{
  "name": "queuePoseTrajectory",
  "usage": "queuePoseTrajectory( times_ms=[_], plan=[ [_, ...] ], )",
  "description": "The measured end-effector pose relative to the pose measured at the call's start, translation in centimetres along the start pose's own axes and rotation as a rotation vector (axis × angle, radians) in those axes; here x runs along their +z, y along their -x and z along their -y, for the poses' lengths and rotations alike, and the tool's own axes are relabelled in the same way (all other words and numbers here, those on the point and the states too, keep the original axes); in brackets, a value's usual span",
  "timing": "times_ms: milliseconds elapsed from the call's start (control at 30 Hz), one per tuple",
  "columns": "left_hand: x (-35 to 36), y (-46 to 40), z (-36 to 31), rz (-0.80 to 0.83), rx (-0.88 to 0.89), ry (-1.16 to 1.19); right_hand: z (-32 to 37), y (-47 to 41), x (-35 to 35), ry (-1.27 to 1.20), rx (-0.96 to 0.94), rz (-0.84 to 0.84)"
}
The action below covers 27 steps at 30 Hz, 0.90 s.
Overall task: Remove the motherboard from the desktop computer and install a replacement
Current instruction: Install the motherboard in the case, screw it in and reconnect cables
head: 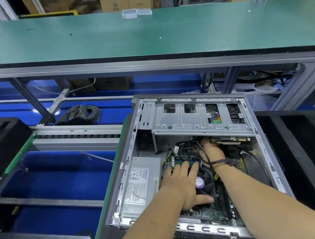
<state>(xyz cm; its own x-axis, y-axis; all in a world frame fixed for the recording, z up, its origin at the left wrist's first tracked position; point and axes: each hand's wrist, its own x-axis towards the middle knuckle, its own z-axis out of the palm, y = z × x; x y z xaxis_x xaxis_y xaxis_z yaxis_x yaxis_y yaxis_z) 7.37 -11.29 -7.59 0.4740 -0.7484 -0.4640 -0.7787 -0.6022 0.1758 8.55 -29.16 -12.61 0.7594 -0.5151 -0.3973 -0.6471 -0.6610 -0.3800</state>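
The left hand (pixel 182 186) was found laid flat on the cooler fan (pixel 205 184), fingers straight and reaching to the memory modules (pixel 186 162). The right hand (pixel 212 152) was observed deep among the cable bundle (pixel 186 149) below the drive cage (pixel 196 115); its grasp could not be determined. The motherboard (pixel 223 207) was seen seated in the open desktop case (pixel 130 160), beside the power supply (pixel 140 186), on the table (pixel 107 210).

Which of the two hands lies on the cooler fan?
The left hand: its palm and thumb rest on the fan. The right hand reaches deeper, among the cables.
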Motion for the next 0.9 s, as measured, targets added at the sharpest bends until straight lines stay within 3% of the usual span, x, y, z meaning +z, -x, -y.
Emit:
queuePoseTrajectory(
  times_ms=[200, 333, 433, 533, 633, 733, 900],
  plan=[
    [0.0, 0.0, 0.1, 0.003, -0.005, 0.007, 1.0, 0.1, -0.2, -0.269, 0.080, -0.028],
    [0.0, 0.0, 0.0, 0.015, -0.002, 0.015, 1.1, 0.1, -0.5, -0.265, 0.138, -0.010],
    [0.0, -0.1, 0.1, 0.014, -0.001, 0.016, 1.3, -0.2, -0.2, -0.616, 0.158, 0.024],
    [0.0, -0.1, 0.1, 0.013, 0.005, 0.013, 1.1, 0.1, -0.3, -0.462, 0.160, 0.101],
    [-0.1, 0.0, 0.1, 0.006, 0.004, -0.001, 1.6, 0.1, -0.6, -0.523, -0.004, 0.134],
    [-0.3, 0.1, -0.1, 0.008, -0.004, -0.031, 2.9, 0.3, -0.3, -0.162, -0.186, 0.097],
    [-0.4, 0.3, -0.2, 0.017, -0.014, -0.054, 6.0, 0.0, -1.1, -0.005, -0.351, 0.150]
  ],
)
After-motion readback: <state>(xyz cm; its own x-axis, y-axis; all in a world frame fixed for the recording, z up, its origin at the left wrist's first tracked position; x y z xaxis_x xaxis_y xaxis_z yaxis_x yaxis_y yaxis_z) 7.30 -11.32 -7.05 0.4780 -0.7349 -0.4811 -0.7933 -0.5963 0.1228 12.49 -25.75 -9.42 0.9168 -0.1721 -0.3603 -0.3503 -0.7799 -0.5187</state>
